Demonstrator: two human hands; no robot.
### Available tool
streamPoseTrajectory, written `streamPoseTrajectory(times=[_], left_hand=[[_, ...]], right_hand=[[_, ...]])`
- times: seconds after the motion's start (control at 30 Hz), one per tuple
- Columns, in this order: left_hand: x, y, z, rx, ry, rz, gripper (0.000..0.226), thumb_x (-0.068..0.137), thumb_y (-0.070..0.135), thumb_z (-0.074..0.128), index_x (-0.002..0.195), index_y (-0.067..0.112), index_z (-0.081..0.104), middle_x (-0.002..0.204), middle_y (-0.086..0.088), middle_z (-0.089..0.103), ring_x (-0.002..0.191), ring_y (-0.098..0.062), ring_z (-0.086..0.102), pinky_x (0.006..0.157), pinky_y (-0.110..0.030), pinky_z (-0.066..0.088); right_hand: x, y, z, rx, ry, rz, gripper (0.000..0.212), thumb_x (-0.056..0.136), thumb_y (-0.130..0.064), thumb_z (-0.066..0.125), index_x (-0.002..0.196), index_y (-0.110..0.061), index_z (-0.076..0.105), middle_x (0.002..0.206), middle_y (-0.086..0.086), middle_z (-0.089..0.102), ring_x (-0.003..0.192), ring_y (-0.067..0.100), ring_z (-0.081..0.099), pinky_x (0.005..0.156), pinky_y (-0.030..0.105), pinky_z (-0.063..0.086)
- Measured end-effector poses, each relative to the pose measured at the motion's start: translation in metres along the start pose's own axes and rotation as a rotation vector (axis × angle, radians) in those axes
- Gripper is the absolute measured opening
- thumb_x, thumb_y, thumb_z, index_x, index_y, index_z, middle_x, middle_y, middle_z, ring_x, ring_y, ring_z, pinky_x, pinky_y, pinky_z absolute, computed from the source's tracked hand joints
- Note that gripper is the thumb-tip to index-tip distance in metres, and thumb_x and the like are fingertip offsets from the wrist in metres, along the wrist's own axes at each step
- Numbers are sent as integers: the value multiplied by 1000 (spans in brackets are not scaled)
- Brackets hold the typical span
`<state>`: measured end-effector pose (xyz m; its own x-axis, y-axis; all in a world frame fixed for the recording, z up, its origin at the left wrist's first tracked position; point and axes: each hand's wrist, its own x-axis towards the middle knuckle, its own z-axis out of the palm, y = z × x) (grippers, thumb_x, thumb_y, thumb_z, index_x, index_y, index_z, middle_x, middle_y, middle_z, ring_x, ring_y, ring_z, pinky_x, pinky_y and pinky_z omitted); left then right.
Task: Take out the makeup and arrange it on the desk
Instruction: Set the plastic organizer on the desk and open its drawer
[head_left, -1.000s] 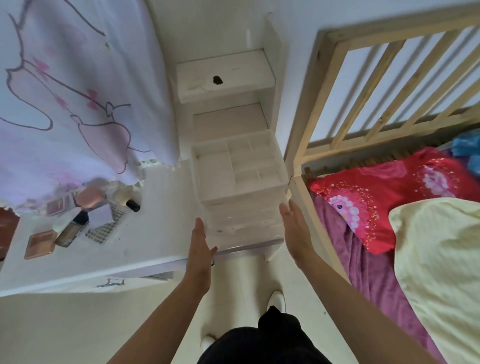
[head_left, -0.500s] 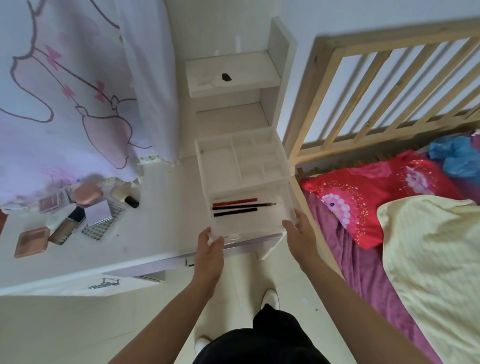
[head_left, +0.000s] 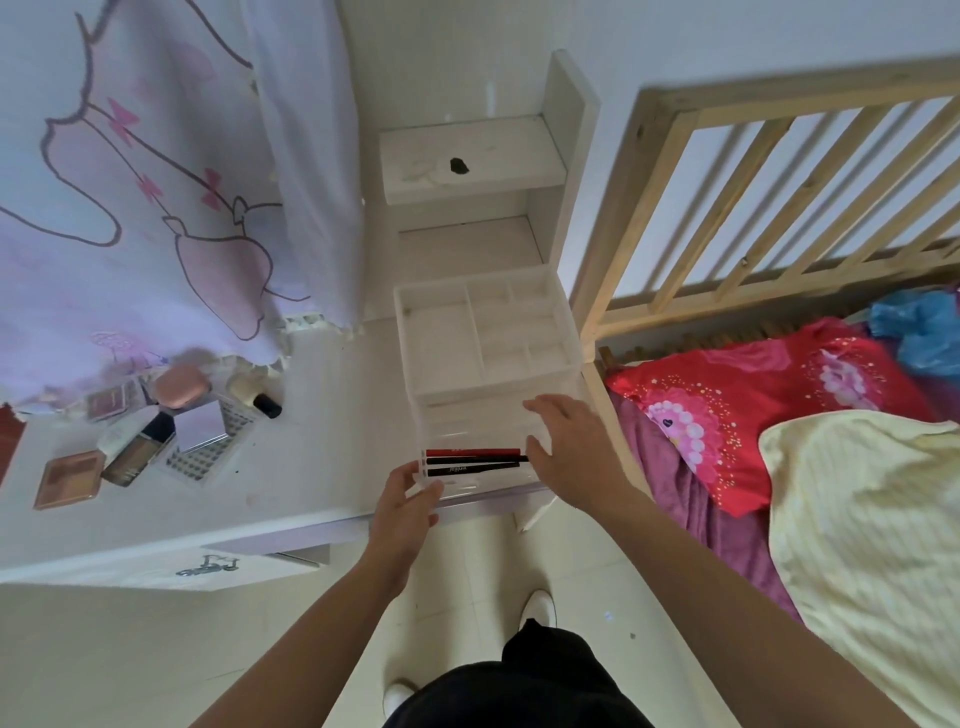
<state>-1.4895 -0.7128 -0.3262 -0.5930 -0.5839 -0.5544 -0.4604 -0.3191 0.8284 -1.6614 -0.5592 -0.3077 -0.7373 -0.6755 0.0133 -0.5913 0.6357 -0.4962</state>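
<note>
left hand (head_left: 408, 501) grips drawer (head_left: 467, 423) front | right hand (head_left: 569, 449) spread, empty, over pencils (head_left: 470, 461) | pencil tips hidden under it

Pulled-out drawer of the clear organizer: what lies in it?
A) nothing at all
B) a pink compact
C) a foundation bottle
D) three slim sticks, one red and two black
D: three slim sticks, one red and two black, lie side by side near the front of the drawer.
</note>
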Motion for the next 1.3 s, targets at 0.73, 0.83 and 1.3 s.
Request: streamPoseTrajectory(times=[0.73,0.83,1.3], left_hand=[[5,3,-12,85,3,101,23,94,21,67,116,21,63,110,12,68,83,-6,67,78,-28,57],[7,4,-12,77,-2,107,23,94,20,67,116,21,63,108,15,69,79,3,68,75,-24,58],[14,10,-21,127,-25,66,23,93,23,68,115,23,64,114,11,70,98,-15,69,88,-36,58]], right_hand=[[46,-28,25,-241,-601,-99,46,100,-56,34,88,-16,53,85,1,57,78,22,55,71,35,42],[46,-24,26,-217,-605,-96,49,100,-63,32,91,-18,51,77,-2,56,74,20,54,69,34,42],[57,-11,19,-202,-623,-166,68,98,-70,25,73,-13,53,68,2,56,67,21,54,62,33,39]])
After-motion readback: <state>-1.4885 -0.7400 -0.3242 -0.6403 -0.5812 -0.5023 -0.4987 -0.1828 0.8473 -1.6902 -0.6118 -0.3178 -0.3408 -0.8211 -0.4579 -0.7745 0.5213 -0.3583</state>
